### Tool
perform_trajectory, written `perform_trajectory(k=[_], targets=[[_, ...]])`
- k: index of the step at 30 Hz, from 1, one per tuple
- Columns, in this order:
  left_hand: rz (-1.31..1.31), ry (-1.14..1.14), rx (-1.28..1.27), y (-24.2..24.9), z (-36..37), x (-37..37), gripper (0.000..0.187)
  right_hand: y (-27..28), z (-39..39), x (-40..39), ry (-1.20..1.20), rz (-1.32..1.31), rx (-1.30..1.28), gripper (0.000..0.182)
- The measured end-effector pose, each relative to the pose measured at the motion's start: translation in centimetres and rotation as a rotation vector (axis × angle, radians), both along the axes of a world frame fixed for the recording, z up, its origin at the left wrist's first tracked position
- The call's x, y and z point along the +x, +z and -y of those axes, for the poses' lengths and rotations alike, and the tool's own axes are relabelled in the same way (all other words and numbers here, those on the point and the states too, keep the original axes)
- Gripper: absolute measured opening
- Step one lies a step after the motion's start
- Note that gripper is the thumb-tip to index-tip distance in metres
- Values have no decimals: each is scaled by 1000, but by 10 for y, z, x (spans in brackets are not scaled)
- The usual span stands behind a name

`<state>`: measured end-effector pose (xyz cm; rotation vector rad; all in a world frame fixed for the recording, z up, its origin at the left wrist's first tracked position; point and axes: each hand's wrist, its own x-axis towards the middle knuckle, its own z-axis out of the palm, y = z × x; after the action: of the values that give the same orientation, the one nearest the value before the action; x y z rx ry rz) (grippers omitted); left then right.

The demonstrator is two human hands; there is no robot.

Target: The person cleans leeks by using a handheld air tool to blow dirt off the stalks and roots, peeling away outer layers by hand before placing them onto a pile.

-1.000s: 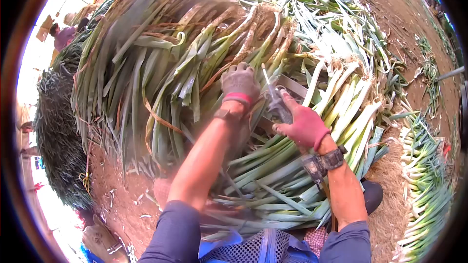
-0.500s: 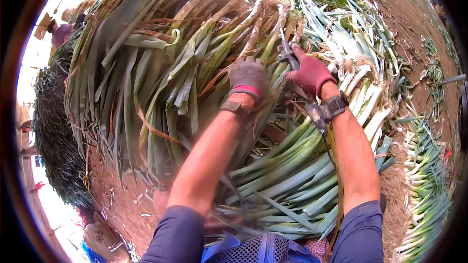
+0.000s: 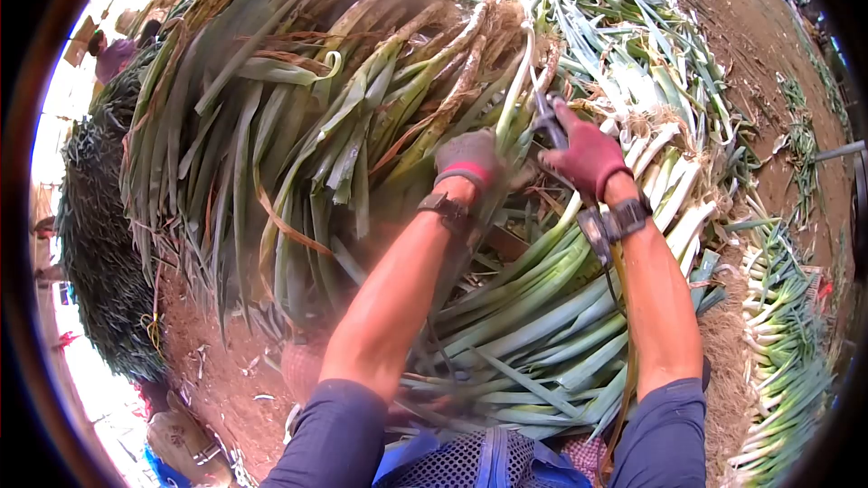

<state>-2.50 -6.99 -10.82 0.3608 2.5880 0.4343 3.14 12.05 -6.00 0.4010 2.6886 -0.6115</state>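
Observation:
My left hand [image 3: 467, 160], in a dirty red-and-grey glove, is closed around a leek [image 3: 519, 81]. Its pale stem runs upward from the fist, and its leaves trail down beneath the wrist. In a red glove, my right hand [image 3: 586, 152] grips a dark air blow gun [image 3: 548, 124], whose nozzle points up beside that stem. A hose [image 3: 630, 370] hangs along the right forearm. Dusty blur hangs around both hands. To the left lies a big heap of unpeeled leeks [image 3: 298, 126] with brown, dry outer leaves.
Cleaned leeks with white stems [image 3: 674, 185] lie to the right, their green leaves [image 3: 542, 334] curving below my arms. More leeks [image 3: 768, 343] form a row at far right. A dark green stack [image 3: 99, 253] stands at left. A person [image 3: 115, 59] is at upper left.
My left hand has shifted slightly right, and its fingers are curled more tightly. A clean, pale leek stem now shows above it. My right hand and the blow gun moved slightly right and down.

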Motion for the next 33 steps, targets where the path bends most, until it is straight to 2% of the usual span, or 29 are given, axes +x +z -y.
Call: perform_trajectory(k=[3, 5, 6, 7, 9, 10, 11, 13, 17, 19, 20, 21, 23, 24, 25, 26, 27, 29, 31, 33], targets=[[67, -70, 77, -2, 4, 25, 56, 13, 2, 53, 68, 40, -69, 100], [155, -66, 240, -2, 7, 56, 57, 24, 6, 92, 150, 59, -97, 100], [251, -34, 290, -5, 5, 74, 39, 20, 4, 113, 200, 4, -135, 101], [295, -95, 290, 1, 5, 92, 37, 30, 6, 130, 218, 23, -162, 103], [233, -260, 280, 4, 0, 139, 44, 31, -1, 159, 193, -90, -162, 104], [150, -369, 301, 2, -7, 163, 40, 36, -2, 166, 144, -96, -152, 103], [172, -307, 404, -6, -9, 190, 38, 41, -3, 173, 94, -101, -142, 103], [215, -426, 376, 30, -14, 208, 36, 37, -5, 182, 82, -118, -120, 103], [211, -490, 410, 28, 10, 191, 37, 41, 5, 178, 134, -76, -237, 101], [133, -390, 454, 20, 28, 161, 42, 40, 6, 166, -4, -19, -220, 100], [99, -309, 416, 22, 32, 144, 42, 21, 4, 165, 37, -139, -226, 100], [65, -228, 378, 24, 33, 127, 42, 22, 8, 161, 38, -139, -228, 100], [-163, -35, 282, 14, 34, 100, 46, 24, 24, 150, 104, -82, -291, 100], [-160, -34, 281, 5, 31, 89, 46, 21, 28, 144, 113, -102, -317, 100], [-226, -33, 177, -3, 29, 79, 46, 21, 33, 135, 114, -98, -317, 100], [-289, -33, 73, -11, 27, 75, 47, 20, 37, 125, 52, -9, -319, 100], [-284, -31, 74, -15, 25, 78, 47, 19, 38, 119, -10, 79, -320, 100], [-245, -158, -59, -23, 14, 85, 39, -1, 36, 117, 48, 36, -230, 100], [-257, -124, -15, -38, 10, 88, 37, 0, 42, 117, 186, -8, -219, 100], [-171, -254, -10, -41, 12, 94, 38, -1, 36, 108, 117, 94, -262, 101]])
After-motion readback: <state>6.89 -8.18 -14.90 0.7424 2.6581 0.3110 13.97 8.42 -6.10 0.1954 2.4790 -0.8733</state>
